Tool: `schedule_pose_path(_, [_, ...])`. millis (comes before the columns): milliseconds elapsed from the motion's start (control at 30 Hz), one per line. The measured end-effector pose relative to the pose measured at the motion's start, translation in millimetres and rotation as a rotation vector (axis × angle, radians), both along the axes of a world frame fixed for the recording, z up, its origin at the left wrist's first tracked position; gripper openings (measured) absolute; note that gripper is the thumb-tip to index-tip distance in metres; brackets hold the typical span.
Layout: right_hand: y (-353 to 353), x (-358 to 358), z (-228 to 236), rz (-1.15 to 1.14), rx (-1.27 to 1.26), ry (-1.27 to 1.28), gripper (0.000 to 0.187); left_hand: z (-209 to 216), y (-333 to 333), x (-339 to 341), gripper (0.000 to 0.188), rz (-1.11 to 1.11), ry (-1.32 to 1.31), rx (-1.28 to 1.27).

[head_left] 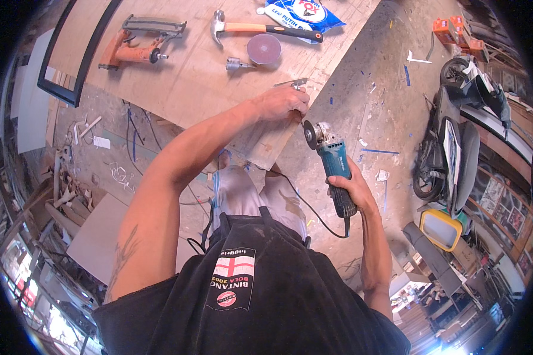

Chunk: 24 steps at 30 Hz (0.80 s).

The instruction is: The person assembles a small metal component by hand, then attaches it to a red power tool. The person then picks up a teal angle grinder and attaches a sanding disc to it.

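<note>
Fingers of the right hand (355, 186) are being clamped around the body of a teal-and-black angle grinder (334, 163), with the thumb being laid across its near side. By this hand the grinder is being held just off the corner of a pale plywood-topped table (189, 97), its thin dark round disc (310, 135) being turned toward the table. The right forearm is being angled upward from the lower edge, and a black cable (320, 220) is being trailed from the tool's lower end.

The left arm is being bent at the elbow, its forearm being stretched up and across to the table's corner. At the left hand (285, 103) the fingers are being curled close together, the knuckles being turned upward; what is being pinched beneath them cannot be told. A slim grey metal piece (291, 82) is being seen just beyond that hand. Whether anything is being touched by the disc cannot be told either, though it is being held just below the left fingertips.

Farther up, a claw hammer with an orange-and-black handle (243, 27) and a round reddish-brown disc (264, 49) are being supported by the tabletop.
</note>
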State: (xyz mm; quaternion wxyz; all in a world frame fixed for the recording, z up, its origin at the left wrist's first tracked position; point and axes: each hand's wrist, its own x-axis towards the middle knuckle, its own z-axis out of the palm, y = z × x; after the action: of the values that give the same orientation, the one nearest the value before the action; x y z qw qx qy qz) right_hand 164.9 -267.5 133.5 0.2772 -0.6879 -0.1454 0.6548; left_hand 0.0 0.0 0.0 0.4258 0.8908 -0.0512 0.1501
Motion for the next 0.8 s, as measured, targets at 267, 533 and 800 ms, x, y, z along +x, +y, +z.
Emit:
schedule_pose_path(267, [-5, 2, -4, -0.022, 0.030, -0.008, 0.073, -3, -2, 2, 0.014, 0.017, 0.004, -0.019])
schedule_pose_path(533, [-10, -7, -3, -0.072, 0.047, 0.006, 0.077, 2, -1, 0, 0.012, 0.010, 0.012, 0.016])
schedule_pose_path(800, [-7, -8, 0, -0.069, 0.031, 0.010, 0.076, 1, 3, 2, 0.012, -0.031, 0.004, 0.018])
